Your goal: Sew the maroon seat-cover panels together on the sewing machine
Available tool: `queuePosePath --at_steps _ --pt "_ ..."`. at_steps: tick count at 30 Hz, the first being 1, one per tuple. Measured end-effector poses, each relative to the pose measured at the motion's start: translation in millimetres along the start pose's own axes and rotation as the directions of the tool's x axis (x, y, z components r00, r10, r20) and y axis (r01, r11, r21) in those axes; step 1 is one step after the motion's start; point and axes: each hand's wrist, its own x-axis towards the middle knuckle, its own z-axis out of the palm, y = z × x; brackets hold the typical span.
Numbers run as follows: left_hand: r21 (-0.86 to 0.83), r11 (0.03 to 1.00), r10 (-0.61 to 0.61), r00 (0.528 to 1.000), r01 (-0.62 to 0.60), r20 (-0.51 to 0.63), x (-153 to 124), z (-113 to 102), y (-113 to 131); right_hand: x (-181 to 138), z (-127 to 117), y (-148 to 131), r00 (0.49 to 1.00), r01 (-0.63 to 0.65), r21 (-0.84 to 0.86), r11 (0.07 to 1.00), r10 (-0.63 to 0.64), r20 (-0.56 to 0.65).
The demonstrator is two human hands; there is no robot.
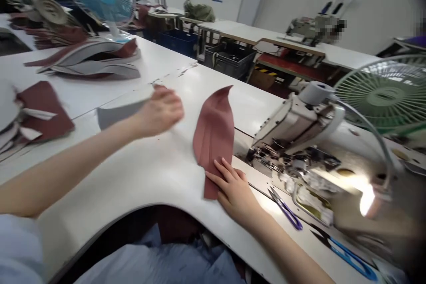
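Lying partly beneath right fingers (222, 171): maroon fabric (214, 128)

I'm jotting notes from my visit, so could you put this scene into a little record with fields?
Left hand: blurred, by a grey piece; grip unclear
Right hand: spread flat on a maroon piece
Surface: white table
Machine: sewing machine, right side
Light: lamp, lit
Tools: purple-handled snips, blue-handled tool
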Motion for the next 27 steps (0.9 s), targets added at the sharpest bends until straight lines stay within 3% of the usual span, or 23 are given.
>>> queuePosePath --at_steps 3,5,7,10,15,19,23,27 --pt "-0.291 0.894 0.358 0.934 -0.340 0.009 42.7 52.0 71.7 -9.7 -4.7 14.0 1.000 0.016 0.004 1.000 -0.016 -0.024" --pt "-0.371 0.824 0.455 0.890 -0.428 -0.017 58.0 85.8 105.4 -18.3 -8.0 24.4 0.999 0.006 0.005 1.000 -0.005 -0.041" --pt "-0.413 0.811 0.429 0.901 -0.414 -0.062 66.6 114.5 124.0 -27.6 -7.5 30.9 0.996 -0.035 -0.017 0.999 0.034 -0.078" --pt "-0.460 0.840 0.277 0.956 -0.288 -0.093 70.6 140.6 132.3 -40.4 3.7 31.1 0.980 -0.131 -0.093 0.987 0.115 -0.163" --pt "-0.418 0.908 0.077 0.993 -0.031 0.094 56.1 140.8 145.7 -46.7 25.3 29.0 0.959 -0.115 -0.172 0.978 0.065 -0.277" --pt "-0.445 0.894 0.115 0.984 -0.042 0.139 44.3 128.1 163.2 -42.1 22.5 33.3 0.949 -0.110 -0.154 0.982 0.058 -0.309" --pt "-0.551 0.832 0.179 0.972 -0.068 0.150 51.1 128.5 158.8 -41.8 18.0 29.9 0.946 -0.176 -0.178 0.968 0.116 -0.303" --pt "-0.553 0.832 0.018 0.993 0.050 0.117 58.1 138.2 146.1 -42.7 21.6 27.0 0.939 -0.134 -0.211 0.968 0.056 -0.340"
